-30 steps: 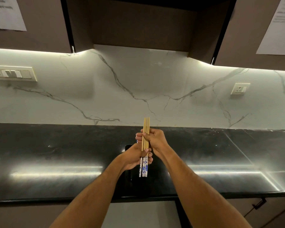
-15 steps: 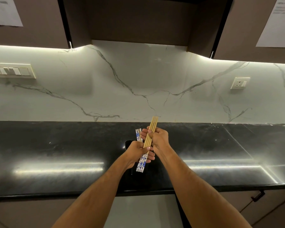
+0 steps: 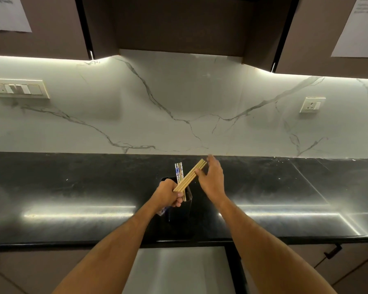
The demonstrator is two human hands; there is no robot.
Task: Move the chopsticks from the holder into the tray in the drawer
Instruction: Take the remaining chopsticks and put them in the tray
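Observation:
My left hand point(image 3: 168, 194) grips a bundle of several wooden chopsticks point(image 3: 190, 177) near its lower part. The bundle slants up to the right, and its blue-and-white patterned ends point(image 3: 162, 212) poke out below my fist. My right hand point(image 3: 211, 177) is beside the upper end with fingers stretched out; only the thumb touches the sticks. Behind my left hand stands the black holder point(image 3: 180, 215) on the counter. Up to three more chopsticks point(image 3: 179, 171) with blue-and-white tops stand upright in it. No tray is visible.
The dark polished counter point(image 3: 72, 187) runs the full width, with a marble backsplash point(image 3: 179, 102) behind it. A pale grey surface point(image 3: 179, 270) lies below the counter's front edge between my forearms. A cabinet handle point(image 3: 333, 251) sits lower right. Wall cabinets hang overhead.
The bundle has tipped from upright to a slant toward the right. My right hand has loosened from gripping it to an outstretched touch. The chopsticks standing in the holder are now uncovered.

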